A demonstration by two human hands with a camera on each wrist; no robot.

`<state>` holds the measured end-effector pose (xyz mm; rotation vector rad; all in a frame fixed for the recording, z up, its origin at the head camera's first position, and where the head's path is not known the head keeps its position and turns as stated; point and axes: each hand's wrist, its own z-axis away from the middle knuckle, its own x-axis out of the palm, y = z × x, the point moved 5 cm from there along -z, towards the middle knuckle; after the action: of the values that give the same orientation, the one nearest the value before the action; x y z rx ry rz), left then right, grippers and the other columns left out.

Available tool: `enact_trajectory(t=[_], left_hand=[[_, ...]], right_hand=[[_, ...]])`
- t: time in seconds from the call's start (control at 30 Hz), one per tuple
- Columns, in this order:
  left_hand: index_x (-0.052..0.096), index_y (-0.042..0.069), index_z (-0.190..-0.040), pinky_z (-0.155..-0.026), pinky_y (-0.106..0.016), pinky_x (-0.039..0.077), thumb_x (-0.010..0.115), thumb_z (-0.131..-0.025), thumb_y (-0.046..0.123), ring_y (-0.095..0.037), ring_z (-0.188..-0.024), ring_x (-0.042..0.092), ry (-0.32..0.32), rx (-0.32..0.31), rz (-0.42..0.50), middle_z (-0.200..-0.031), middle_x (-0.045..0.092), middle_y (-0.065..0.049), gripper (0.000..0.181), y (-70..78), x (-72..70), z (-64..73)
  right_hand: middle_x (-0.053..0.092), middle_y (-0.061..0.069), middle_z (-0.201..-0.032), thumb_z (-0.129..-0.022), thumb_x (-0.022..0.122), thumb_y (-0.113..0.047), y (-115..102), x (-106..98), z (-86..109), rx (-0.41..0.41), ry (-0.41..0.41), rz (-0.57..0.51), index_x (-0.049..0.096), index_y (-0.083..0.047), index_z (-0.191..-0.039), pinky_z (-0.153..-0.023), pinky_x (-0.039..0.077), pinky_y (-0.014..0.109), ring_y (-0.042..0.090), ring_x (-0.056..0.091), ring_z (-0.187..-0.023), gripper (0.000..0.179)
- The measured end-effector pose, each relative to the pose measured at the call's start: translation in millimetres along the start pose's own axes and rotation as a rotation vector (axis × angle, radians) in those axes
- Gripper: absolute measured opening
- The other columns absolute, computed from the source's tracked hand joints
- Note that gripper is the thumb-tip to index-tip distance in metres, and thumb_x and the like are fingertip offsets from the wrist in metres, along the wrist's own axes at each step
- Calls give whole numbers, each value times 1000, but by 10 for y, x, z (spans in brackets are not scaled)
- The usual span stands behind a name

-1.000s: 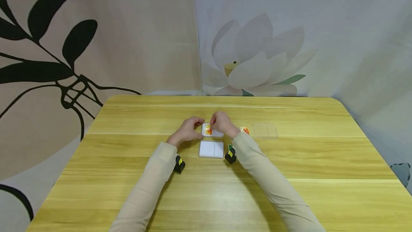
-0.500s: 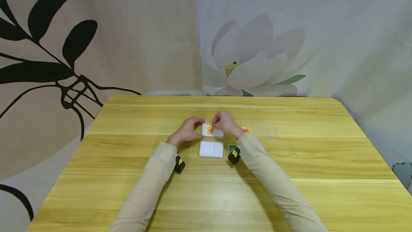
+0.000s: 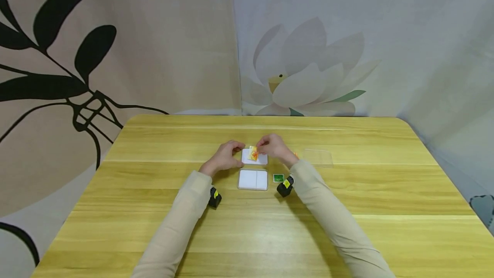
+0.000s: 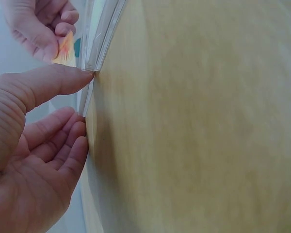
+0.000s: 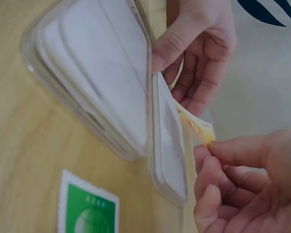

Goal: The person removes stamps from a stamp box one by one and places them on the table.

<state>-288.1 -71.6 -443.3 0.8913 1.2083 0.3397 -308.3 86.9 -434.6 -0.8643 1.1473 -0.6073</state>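
An orange-and-yellow postage stamp stands tilted over the farther flat white plastic case, one edge raised. My right hand pinches the stamp by its right side between thumb and forefinger, also seen on the stamp in the right wrist view. At that case's left end, my left hand holds it, thumb at the near corner and fingers at the far one. A second white case with a clear rim lies just nearer on the table. To its right rests a green stamp with a white perforated border.
A clear plastic lid lies flat to the right of the hands. Part of another orange stamp peeks out past the right wrist. Beyond the far edge of the wooden table hangs a printed curtain.
My right hand has drawn back slightly to the right, and the pinched stamp has moved right and tilted up with it. The green stamp has come into full view. The left hand stays put.
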Motion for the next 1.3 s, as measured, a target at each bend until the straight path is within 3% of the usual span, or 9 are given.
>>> enact_trajectory(t=[0.33,0.57,0.93,1.3], left_hand=[[50,-7,-127,-100,-38,41,75,-73,0,-31,-114,49,3,-2,7,-122,52,-18,60,-9,20,8],[50,-6,-128,-100,-37,41,75,-74,1,-30,-114,49,-3,-6,3,-123,52,-17,60,-13,20,8],[50,-7,-128,-100,-36,41,74,-75,1,-30,-114,48,-14,16,-20,-122,52,-17,59,-12,11,7],[49,-7,-128,-101,-38,40,74,-76,1,-31,-114,47,-21,23,-2,-122,51,-18,59,6,9,19]], right_hand=[[63,13,-90,-87,60,-2,49,-57,54,34,-1,12,67,6,-97,-64,48,21,16,54,-74,14],[62,15,-96,-89,58,-2,121,-108,66,86,-9,-18,65,6,-102,-71,52,26,18,55,-78,17],[61,11,-86,-90,57,-4,177,-243,117,74,8,-5,64,7,-100,-66,50,25,17,55,-73,17],[60,13,-88,-91,56,-3,251,-347,171,88,2,-23,62,9,-103,-65,50,24,17,54,-74,18]])
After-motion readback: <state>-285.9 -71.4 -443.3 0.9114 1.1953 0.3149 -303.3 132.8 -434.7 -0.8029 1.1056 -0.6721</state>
